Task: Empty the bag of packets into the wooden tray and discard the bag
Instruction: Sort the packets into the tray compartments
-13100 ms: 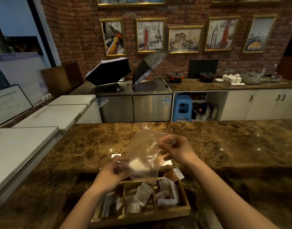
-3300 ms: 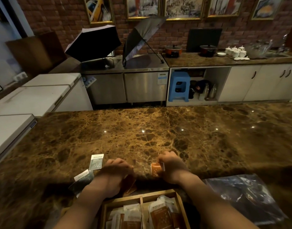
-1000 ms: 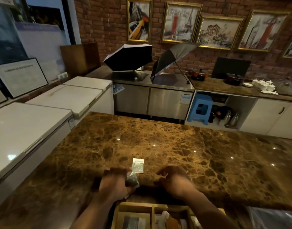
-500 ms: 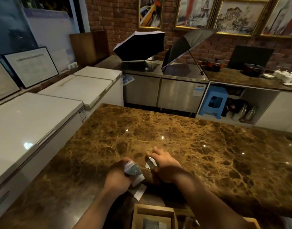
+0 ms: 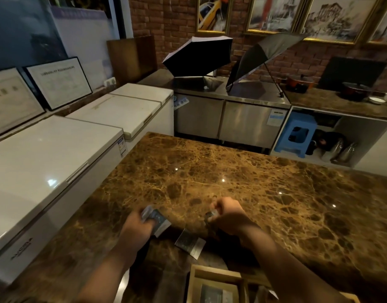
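We find both hands low in the centre of the frame, above the brown marble counter [image 5: 243, 178]. The left hand [image 5: 137, 226] has its grip clenched around a small bunch of packets [image 5: 155, 218], grey and white, which fan out from the fingers toward the right. The right hand [image 5: 228, 216] sits just right of centre with its grip pinched on a single small packet [image 5: 210, 215] — the item is blurred and we cannot read it.

Between the two wrists one loose packet [image 5: 189, 242] lies flat on the counter, dark with a pale edge, apart from both hands.

The wooden tray [image 5: 212, 275] shows at the bottom edge, right of centre, partly cut off by the frame and partly covered by the right forearm. Its near-left compartment holds at least one greyish packet; the contents of the others we cannot make out.

The bag does not appear in this view.

In the left half of the frame stand white chest freezers [image 5: 63, 154]; two open black umbrellas [image 5: 199, 54] rest on a steel cabinet in the upper centre — well apart from the work.
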A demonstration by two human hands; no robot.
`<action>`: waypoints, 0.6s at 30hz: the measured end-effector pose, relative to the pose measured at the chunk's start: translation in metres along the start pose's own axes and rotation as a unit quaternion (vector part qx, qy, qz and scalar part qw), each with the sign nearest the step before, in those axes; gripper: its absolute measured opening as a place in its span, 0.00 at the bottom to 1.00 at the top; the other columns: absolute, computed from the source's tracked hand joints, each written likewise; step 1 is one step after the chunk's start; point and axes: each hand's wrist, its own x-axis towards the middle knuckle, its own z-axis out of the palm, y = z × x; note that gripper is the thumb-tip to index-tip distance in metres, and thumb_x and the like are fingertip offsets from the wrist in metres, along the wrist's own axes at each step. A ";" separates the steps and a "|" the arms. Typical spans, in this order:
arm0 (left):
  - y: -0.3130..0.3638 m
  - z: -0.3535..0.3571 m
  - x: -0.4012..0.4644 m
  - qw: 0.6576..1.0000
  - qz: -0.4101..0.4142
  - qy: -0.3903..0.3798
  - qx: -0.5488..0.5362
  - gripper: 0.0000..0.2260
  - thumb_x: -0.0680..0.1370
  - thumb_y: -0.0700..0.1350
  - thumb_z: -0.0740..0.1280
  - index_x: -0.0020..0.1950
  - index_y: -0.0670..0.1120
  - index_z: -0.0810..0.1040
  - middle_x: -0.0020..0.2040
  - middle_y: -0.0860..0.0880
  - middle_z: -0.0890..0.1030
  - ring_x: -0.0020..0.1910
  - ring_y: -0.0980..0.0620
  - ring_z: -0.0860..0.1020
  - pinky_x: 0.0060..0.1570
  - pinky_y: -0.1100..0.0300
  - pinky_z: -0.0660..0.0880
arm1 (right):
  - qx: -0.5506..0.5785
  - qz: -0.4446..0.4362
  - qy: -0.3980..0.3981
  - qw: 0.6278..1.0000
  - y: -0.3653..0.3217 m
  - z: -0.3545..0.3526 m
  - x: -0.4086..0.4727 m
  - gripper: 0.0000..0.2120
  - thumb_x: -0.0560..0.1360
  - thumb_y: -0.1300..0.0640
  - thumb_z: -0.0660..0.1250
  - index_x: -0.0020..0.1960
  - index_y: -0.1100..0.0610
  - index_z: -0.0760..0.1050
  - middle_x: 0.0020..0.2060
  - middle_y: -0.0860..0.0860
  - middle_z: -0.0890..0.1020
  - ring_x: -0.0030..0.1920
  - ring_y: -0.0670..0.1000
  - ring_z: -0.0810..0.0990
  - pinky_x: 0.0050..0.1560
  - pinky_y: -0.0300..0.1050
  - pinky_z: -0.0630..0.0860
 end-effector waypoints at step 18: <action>0.016 -0.008 -0.051 0.999 0.017 0.027 -0.029 0.17 0.73 0.34 0.75 0.50 0.53 0.75 0.49 0.45 0.85 0.47 0.45 0.85 0.51 0.42 0.83 | -0.031 -0.050 -0.025 0.998 -0.012 0.041 -0.059 0.18 0.73 0.54 0.74 0.62 0.53 0.77 0.60 0.53 0.78 0.60 0.54 0.77 0.56 0.42 0.73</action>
